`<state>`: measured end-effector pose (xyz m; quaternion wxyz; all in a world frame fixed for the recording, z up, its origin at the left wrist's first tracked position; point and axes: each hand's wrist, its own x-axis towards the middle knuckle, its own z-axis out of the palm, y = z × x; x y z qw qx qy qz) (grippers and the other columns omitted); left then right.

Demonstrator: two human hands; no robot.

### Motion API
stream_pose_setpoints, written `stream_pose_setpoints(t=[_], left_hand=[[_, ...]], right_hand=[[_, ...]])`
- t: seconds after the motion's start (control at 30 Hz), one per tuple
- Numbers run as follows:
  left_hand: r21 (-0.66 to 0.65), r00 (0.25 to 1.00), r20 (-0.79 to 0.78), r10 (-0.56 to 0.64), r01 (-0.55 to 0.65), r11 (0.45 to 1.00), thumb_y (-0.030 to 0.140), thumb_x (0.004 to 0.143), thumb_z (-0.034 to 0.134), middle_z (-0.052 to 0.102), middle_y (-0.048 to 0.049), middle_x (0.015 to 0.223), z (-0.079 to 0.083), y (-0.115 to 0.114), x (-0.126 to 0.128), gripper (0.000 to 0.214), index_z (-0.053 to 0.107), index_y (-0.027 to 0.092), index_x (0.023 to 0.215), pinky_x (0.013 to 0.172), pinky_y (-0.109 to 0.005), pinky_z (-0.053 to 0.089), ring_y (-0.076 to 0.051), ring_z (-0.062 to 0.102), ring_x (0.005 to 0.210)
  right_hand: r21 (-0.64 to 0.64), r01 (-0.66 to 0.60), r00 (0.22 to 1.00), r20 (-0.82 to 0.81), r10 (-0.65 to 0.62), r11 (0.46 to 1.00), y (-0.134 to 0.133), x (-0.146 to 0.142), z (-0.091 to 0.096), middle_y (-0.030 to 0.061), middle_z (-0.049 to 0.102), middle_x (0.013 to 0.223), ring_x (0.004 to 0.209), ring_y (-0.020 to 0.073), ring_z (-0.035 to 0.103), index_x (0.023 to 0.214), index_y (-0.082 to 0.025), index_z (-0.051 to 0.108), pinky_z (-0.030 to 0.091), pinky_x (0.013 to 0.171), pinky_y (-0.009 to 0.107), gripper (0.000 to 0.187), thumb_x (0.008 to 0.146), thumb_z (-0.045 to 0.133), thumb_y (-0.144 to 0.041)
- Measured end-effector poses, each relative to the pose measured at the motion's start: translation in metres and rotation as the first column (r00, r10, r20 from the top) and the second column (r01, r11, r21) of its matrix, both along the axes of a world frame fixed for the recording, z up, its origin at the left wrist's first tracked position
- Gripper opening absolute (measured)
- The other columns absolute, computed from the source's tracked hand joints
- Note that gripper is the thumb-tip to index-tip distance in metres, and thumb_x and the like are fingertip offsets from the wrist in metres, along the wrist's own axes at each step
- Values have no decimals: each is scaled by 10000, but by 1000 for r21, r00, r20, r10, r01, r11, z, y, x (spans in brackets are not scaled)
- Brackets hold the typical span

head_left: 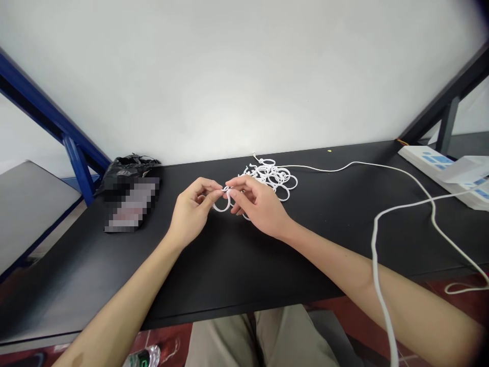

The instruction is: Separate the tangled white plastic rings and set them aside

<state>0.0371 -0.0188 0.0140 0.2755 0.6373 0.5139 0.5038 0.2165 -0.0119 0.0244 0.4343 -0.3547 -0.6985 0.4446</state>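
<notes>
While 2 bare forearms reach in from the lower corners, both hands meet over a black table (336, 219) against a pale wall (244, 76). The left hand (193, 206) and the right hand (262, 204) each pinch thumb and forefinger together on a white cord loop (221, 210), clamped at the point where its strands cross. The loop hangs below the fingertips, near the middle of the view; the finer lie of the strands is hidden by the fingers.

Just behind and beside the right hand sits a pile of white cord loops (263, 176), many with small knots. A long white cord (375, 244) snakes over the right side of the table, and 1 stretch of it passes in front of the right forearm. Whether it joins the held loop cannot be told.

At the far left lie a black plastic bag (130, 167) and a pixelated item (132, 206); at the far right, a blue and white package (431, 157).

The step in hand looks like forming or tightening a knot at the crossing. The next move probably calls for keeping both pinches firm and drawing the strands apart evenly, so that the loop keeps its round shape.
</notes>
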Motion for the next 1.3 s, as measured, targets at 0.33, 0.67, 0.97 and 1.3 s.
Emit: stream_pose_setpoints(t=[0.33,0.67,0.97,1.3], left_hand=[[76,991,-135,-7,17,997,324,880,628,678,-2,897,1,-2,-1,110,678,228,899,715,-272,486,-149,610,811],[265,911,-393,124,-17,964,269,878,615,698,-1,922,9,-10,6,69,661,230,911,752,-299,486,-161,608,819],[228,915,-389,106,-17,974,242,855,613,687,5,862,5,-10,8,46,655,224,858,694,-271,487,-149,594,767],[233,918,-377,125,-37,972,226,869,592,649,8,820,3,-12,13,28,606,221,845,659,-277,475,-147,552,727]], right_hand=[[-120,-51,996,-78,42,991,3,0,-1,28,675,1000,687,96,682,1053,-203,619,585,609,232,239,907,590,-391],[29,67,998,10,-68,997,7,-1,-5,12,693,900,675,114,673,961,-206,650,583,655,276,156,904,602,-344],[281,113,982,115,-151,953,7,1,-12,9,698,864,731,126,637,910,-205,693,536,689,279,101,912,606,-257],[286,115,983,107,-151,951,5,1,-9,8,705,850,743,134,644,895,-207,698,542,698,294,100,906,606,-244]])
